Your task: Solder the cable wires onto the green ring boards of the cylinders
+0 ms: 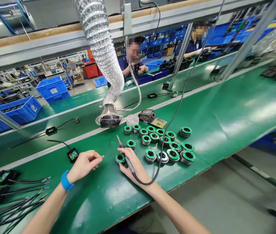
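My right hand (133,162) is closed around a soldering iron (129,163), whose tip points up and away from me. Its fingers and thumb also touch a round stator with a green circuit board (120,158) on the bench. To the left, my left hand (86,165), with a blue wristband (67,180), is pinched shut; a small pale tip shows at its fingertips, too small to name. Just behind that hand lies a black box with an exposed circuit board (73,155) and a short cable. Several more stators (150,155) stand grouped to the right of my right hand.
A silver duct (101,42) with a fan (110,121) hangs over the bench. Behind the stators is a soldering iron stand (147,115). The iron's cord (177,110) crosses above them. Black boxes with cables (4,177) lie at left. Two people work across the bench.
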A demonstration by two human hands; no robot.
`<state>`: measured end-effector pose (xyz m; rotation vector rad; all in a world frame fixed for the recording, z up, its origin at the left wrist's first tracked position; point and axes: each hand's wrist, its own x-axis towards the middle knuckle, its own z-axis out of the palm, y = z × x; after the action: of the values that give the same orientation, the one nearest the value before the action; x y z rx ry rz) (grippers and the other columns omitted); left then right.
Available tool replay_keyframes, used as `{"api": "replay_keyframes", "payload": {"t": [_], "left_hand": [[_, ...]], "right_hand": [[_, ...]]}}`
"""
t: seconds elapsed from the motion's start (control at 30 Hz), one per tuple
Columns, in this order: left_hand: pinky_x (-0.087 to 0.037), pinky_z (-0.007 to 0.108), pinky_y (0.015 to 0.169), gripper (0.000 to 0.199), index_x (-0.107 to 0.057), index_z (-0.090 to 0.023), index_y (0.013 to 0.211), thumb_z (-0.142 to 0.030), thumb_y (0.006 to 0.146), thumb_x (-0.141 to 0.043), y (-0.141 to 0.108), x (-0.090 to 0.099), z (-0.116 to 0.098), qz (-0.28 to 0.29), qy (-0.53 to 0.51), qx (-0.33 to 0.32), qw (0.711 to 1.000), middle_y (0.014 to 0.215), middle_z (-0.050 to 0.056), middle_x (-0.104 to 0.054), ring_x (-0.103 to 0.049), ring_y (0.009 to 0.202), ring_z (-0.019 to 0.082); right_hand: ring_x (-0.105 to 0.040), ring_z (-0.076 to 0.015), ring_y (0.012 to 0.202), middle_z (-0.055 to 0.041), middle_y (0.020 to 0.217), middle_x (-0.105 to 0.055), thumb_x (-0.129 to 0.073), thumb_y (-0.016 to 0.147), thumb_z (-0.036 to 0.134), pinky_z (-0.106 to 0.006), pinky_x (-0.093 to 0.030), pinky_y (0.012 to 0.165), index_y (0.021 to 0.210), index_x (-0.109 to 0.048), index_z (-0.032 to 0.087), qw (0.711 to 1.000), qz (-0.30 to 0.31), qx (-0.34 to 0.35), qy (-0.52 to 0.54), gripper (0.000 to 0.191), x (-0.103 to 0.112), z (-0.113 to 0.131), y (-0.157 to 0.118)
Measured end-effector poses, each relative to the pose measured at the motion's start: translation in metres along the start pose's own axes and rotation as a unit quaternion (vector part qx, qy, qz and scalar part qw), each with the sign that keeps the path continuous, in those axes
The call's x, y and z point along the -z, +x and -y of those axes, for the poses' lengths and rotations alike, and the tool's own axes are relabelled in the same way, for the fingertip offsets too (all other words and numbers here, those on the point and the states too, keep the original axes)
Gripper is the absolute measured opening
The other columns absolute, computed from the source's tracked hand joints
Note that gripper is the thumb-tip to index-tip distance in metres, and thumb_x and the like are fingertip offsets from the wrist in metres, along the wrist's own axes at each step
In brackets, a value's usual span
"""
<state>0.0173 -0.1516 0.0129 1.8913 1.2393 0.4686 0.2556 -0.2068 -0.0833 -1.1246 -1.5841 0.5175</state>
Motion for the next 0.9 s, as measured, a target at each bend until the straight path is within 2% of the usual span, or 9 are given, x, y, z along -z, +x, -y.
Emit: {"api": "replay_keyframes", "payload": {"t": [0.07, 0.1, 0.23, 0.3, 0.47, 0.57, 0.7, 0.8, 0.9], "left_hand": [[-0.052, 0.026, 0.056, 0.038, -0.071, -0.016, 0.082, -0.053, 0.08, -0.079, -0.007, -0.021, 0.001, 0.042, -0.121, 0.065, 0.99, 0.069, 0.003, -0.068, -0.063, 0.059, 0.015], [-0.051, 0.025, 0.055, 0.041, -0.07, -0.015, 0.081, -0.053, 0.075, -0.083, -0.009, -0.03, 0.003, 0.041, -0.166, 0.081, 0.982, 0.066, 0.003, -0.068, -0.063, 0.058, 0.014], [-0.045, 0.02, 0.049, 0.046, -0.068, -0.013, 0.075, -0.052, 0.064, -0.091, -0.018, -0.058, 0.009, -0.01, -0.259, 0.108, 0.96, 0.059, 0.002, -0.066, -0.06, 0.051, 0.011], [-0.043, 0.02, 0.046, 0.046, -0.068, -0.013, 0.075, -0.051, 0.064, -0.091, -0.023, -0.066, 0.008, -0.03, -0.273, 0.11, 0.955, 0.06, 0.002, -0.066, -0.059, 0.049, 0.011], [-0.037, 0.019, 0.041, 0.043, -0.069, -0.015, 0.075, -0.052, 0.066, -0.09, -0.032, -0.075, 0.0, -0.053, -0.275, 0.092, 0.955, 0.058, 0.0, -0.063, -0.055, 0.045, 0.01], [-0.035, 0.02, 0.042, 0.042, -0.069, -0.015, 0.074, -0.052, 0.068, -0.089, -0.032, -0.077, -0.003, -0.048, -0.274, 0.081, 0.957, 0.056, -0.001, -0.06, -0.051, 0.045, 0.009], [-0.032, 0.02, 0.044, 0.041, -0.07, -0.015, 0.076, -0.052, 0.071, -0.087, -0.032, -0.08, -0.006, -0.065, -0.292, 0.063, 0.952, 0.061, -0.001, -0.06, -0.047, 0.048, 0.008], [-0.032, 0.021, 0.046, 0.04, -0.07, -0.015, 0.079, -0.052, 0.075, -0.084, -0.033, -0.083, -0.006, -0.08, -0.299, 0.058, 0.949, 0.064, -0.001, -0.06, -0.044, 0.049, 0.007], [-0.039, 0.023, 0.052, 0.036, -0.07, -0.016, 0.08, -0.05, 0.08, -0.081, -0.034, -0.086, -0.003, -0.102, -0.279, 0.042, 0.954, 0.067, 0.0, -0.061, -0.047, 0.054, 0.009]], "right_hand": [[-0.066, -0.0228, 0.111, -0.0065, 0.122, -0.061, -0.06, 0.08, 0.005, -0.037, -0.057, 0.098, 0.136, -0.054, 0.028, 0.998, 0.031, 0.005, 0.053, 0.061, -0.001, 0.007, -0.004], [-0.065, -0.0226, 0.112, -0.0061, 0.122, -0.061, -0.06, 0.079, 0.005, -0.037, -0.056, 0.099, 0.136, -0.054, 0.028, 0.997, 0.044, 0.006, 0.071, 0.061, -0.003, 0.011, -0.007], [-0.065, -0.0218, 0.113, -0.0058, 0.124, -0.062, -0.065, 0.078, 0.007, -0.037, -0.056, 0.1, 0.136, -0.055, 0.028, 0.99, 0.07, -0.019, 0.119, 0.062, -0.007, 0.026, -0.021], [-0.066, -0.0221, 0.113, -0.0055, 0.122, -0.064, -0.07, 0.081, 0.012, -0.037, -0.056, 0.1, 0.133, -0.058, 0.028, 0.99, 0.042, -0.03, 0.131, 0.056, -0.009, 0.033, -0.027], [-0.069, -0.0182, 0.095, -0.0028, 0.107, -0.065, -0.066, 0.094, 0.021, -0.034, -0.059, 0.092, 0.125, -0.063, 0.028, 0.984, -0.057, -0.033, 0.166, 0.031, -0.016, 0.045, -0.03], [-0.069, -0.0173, 0.087, -0.002, 0.102, -0.063, -0.066, 0.094, 0.02, -0.032, -0.061, 0.084, 0.118, -0.066, 0.028, 0.975, -0.088, -0.058, 0.196, 0.025, -0.021, 0.045, -0.029], [-0.068, -0.0168, 0.086, -0.002, 0.101, -0.062, -0.071, 0.091, 0.019, -0.029, -0.062, 0.079, 0.114, -0.068, 0.027, 0.963, -0.144, -0.1, 0.206, 0.024, -0.03, 0.046, -0.034], [-0.067, -0.0162, 0.084, -0.0017, 0.098, -0.062, -0.069, 0.092, 0.018, -0.028, -0.061, 0.077, 0.111, -0.068, 0.026, 0.965, -0.168, -0.101, 0.175, 0.021, -0.036, 0.051, -0.04], [-0.066, -0.0163, 0.081, -0.0012, 0.093, -0.062, -0.066, 0.095, 0.017, -0.029, -0.061, 0.076, 0.109, -0.068, 0.026, 0.975, -0.165, -0.075, 0.128, 0.017, -0.034, 0.052, -0.044]]}}
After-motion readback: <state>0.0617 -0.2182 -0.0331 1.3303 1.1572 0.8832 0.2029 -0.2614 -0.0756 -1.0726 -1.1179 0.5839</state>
